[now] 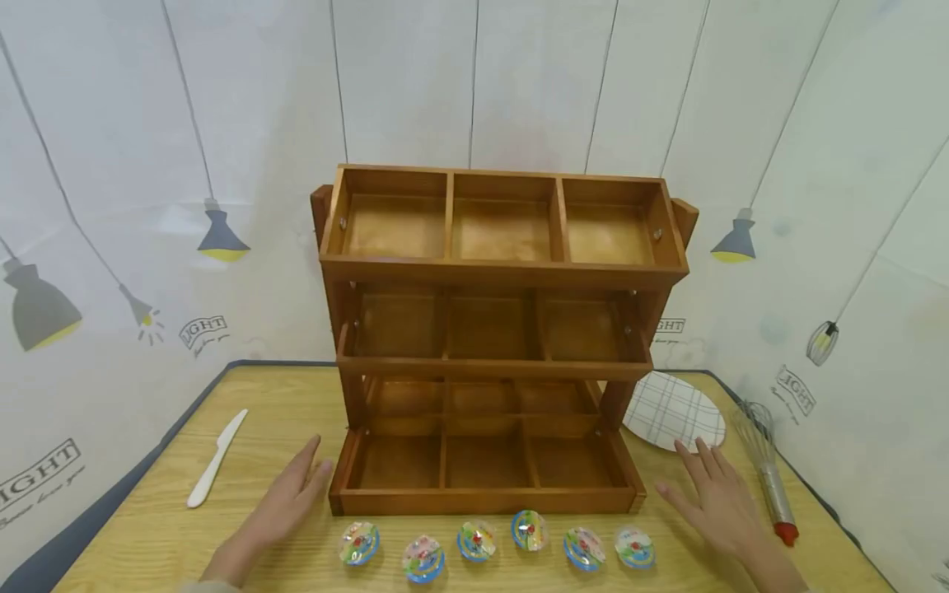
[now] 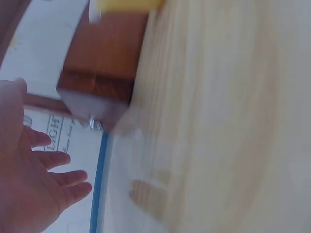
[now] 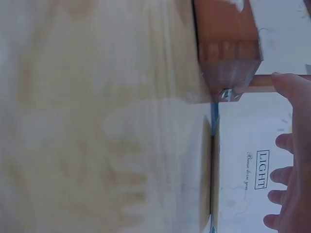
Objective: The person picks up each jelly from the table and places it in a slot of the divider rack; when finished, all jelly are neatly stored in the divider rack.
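A brown wooden rack (image 1: 488, 501) with several stepped tiers of divided compartments stands in the middle of the table. Along its front lies an uneven row of several small sealed jelly cups (image 1: 477, 541) with colourful printed lids. My left hand (image 1: 278, 506) hovers beside the rack's lower left corner, fingers extended and holding nothing. On the other side, my right hand (image 1: 715, 502) is held with fingers spread, also without anything in it. The left wrist view shows the left palm (image 2: 29, 189) near the rack's end; the right wrist view shows the right fingers (image 3: 279, 175) apart.
A white knife (image 1: 217, 461) lies at the left on the wooden table (image 1: 282, 395). To the right, a checked plate (image 1: 675, 409) sits partly behind the rack, with a red-tipped whisk (image 1: 771, 478) near the table edge. A lamp-patterned backdrop (image 1: 519, 82) surrounds the table.
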### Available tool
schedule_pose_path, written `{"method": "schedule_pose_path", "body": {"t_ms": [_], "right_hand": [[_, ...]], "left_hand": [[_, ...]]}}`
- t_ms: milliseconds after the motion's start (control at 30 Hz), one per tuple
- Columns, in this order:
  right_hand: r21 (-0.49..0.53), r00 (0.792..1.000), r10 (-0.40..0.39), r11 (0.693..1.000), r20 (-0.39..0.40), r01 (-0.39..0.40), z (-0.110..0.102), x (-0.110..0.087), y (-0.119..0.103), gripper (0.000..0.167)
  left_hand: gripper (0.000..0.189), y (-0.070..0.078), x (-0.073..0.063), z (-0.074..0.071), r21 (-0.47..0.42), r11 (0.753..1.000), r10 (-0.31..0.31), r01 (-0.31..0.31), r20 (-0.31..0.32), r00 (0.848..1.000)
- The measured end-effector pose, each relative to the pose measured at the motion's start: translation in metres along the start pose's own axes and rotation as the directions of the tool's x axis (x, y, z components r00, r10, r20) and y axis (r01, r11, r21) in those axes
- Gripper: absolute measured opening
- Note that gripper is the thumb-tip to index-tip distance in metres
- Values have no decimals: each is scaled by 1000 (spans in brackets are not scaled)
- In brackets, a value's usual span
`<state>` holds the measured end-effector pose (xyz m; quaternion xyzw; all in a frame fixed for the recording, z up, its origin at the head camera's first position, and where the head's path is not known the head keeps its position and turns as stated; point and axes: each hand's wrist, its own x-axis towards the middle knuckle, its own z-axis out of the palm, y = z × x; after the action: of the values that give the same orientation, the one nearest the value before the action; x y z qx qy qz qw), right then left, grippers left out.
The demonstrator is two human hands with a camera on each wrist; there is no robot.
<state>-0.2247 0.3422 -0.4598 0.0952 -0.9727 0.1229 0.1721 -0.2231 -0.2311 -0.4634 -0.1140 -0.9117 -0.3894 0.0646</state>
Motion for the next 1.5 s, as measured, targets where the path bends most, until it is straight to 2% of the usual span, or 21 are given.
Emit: {"method": "schedule_pose_path", "body": {"t_ms": [100, 167, 200, 300, 400, 467, 567, 633, 767, 833, 900, 1000, 1100, 1167, 1333, 1433, 1500], "right_hand": [[121, 998, 52, 991, 30, -56, -1, -6, -8, 66], [227, 989, 111, 965, 94, -130, -3, -13, -14, 64], [273, 979, 150, 944, 142, -184, -4, -16, -17, 63], [399, 919, 260, 840, 297, -367, -6, -26, -25, 62], [484, 860, 324, 722, 394, -494, -4, -34, -31, 60], [537, 846, 330, 661, 419, -524, 1, -38, -35, 57], [584, 858, 306, 634, 413, -507, 9, -47, -38, 53], [600, 872, 288, 638, 396, -483, 16, -53, -41, 54], [607, 899, 271, 665, 345, -434, 29, -60, -46, 59], [591, 907, 269, 691, 324, -416, 33, -62, -48, 60], [567, 907, 270, 711, 324, -415, 34, -62, -48, 58], [543, 893, 277, 717, 355, -438, 33, -62, -45, 57], [521, 873, 285, 714, 395, -469, 32, -60, -42, 57], [517, 863, 292, 705, 412, -486, 32, -59, -42, 59], [508, 867, 297, 716, 400, -479, 34, -59, -46, 64], [504, 873, 305, 723, 381, -472, 34, -59, -50, 64], [512, 874, 312, 716, 373, -474, 34, -60, -51, 63]], "left_hand": [[57, 9, -4, 5, -108, 993, -47, 51, 37, 998], [56, 14, -5, 9, -206, 974, -80, 91, 62, 995], [56, 16, -6, 11, -246, 962, -104, 119, 73, 992], [57, 20, -7, 17, -375, 910, -149, 176, 99, 984], [59, 18, -9, 21, -473, 852, -192, 225, 118, 974], [62, 15, -10, 22, -523, 817, -208, 244, 127, 970], [66, 10, -11, 23, -569, 782, -213, 256, 142, 967], [67, 7, -11, 24, -581, 774, -208, 252, 142, 968], [67, 0, -11, 25, -605, 760, -193, 237, 138, 971], [68, -3, -12, 25, -615, 757, -177, 220, 132, 975], [68, -6, -12, 27, -628, 753, -154, 197, 123, 980], [67, -7, -13, 29, -640, 751, -129, 166, 104, 986], [64, -7, -13, 30, -638, 750, -147, 175, 97, 984], [61, -6, -13, 30, -631, 749, -180, 201, 98, 979], [59, -6, -13, 29, -603, 763, -219, 232, 97, 971], [60, -6, -13, 29, -600, 767, -215, 229, 97, 972], [60, -6, -13, 29, -599, 768, -210, 227, 100, 973]]}}
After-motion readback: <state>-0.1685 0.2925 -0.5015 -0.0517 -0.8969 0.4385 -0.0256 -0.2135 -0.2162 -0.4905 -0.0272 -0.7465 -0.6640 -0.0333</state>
